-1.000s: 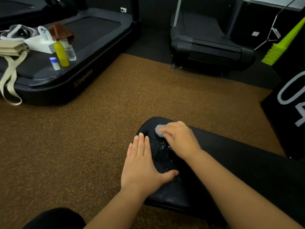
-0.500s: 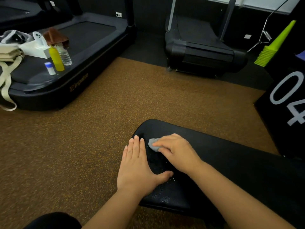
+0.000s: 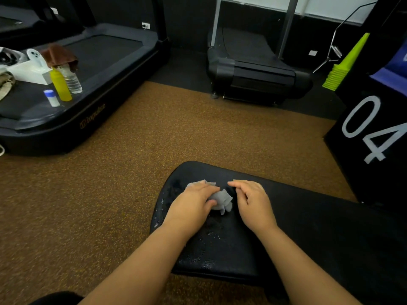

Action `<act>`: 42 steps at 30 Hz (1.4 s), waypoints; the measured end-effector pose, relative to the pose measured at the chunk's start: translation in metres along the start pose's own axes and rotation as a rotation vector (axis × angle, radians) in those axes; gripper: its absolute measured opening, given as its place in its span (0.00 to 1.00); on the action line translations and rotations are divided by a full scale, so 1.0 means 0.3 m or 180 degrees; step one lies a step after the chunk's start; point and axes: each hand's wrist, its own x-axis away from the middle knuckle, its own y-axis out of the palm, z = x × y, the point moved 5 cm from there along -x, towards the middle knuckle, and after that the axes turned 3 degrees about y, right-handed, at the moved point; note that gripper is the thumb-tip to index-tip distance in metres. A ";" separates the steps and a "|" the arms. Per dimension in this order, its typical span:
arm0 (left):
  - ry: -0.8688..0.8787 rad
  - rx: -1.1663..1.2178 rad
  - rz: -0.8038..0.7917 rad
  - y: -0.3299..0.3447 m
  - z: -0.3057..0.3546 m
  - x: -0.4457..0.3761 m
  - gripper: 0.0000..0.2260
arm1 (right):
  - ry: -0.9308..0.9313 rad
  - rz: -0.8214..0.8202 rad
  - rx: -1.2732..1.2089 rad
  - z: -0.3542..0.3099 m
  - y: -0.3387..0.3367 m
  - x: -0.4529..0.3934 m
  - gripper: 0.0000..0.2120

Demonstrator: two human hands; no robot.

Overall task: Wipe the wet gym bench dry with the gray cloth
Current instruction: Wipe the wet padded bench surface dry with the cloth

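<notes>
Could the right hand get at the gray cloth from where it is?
Probably yes. The right hand rests on the bench right beside the gray cloth, nothing between them; the left hand already lies on it.

cloth (image 3: 221, 200) on bench (image 3: 297, 227)
</notes>
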 end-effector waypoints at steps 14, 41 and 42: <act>-0.0405 -0.0529 0.0544 -0.067 -0.069 -0.014 0.14 | -0.0049 0.0050 0.0113 -0.001 0.006 0.010 0.13; -0.0638 -0.0371 0.0807 -0.126 -0.159 0.074 0.14 | -0.0154 0.0064 0.0176 -0.006 0.010 0.014 0.12; -0.0586 -0.0380 0.0775 -0.121 -0.151 0.100 0.14 | -0.0226 0.0056 0.0181 -0.008 0.009 0.017 0.12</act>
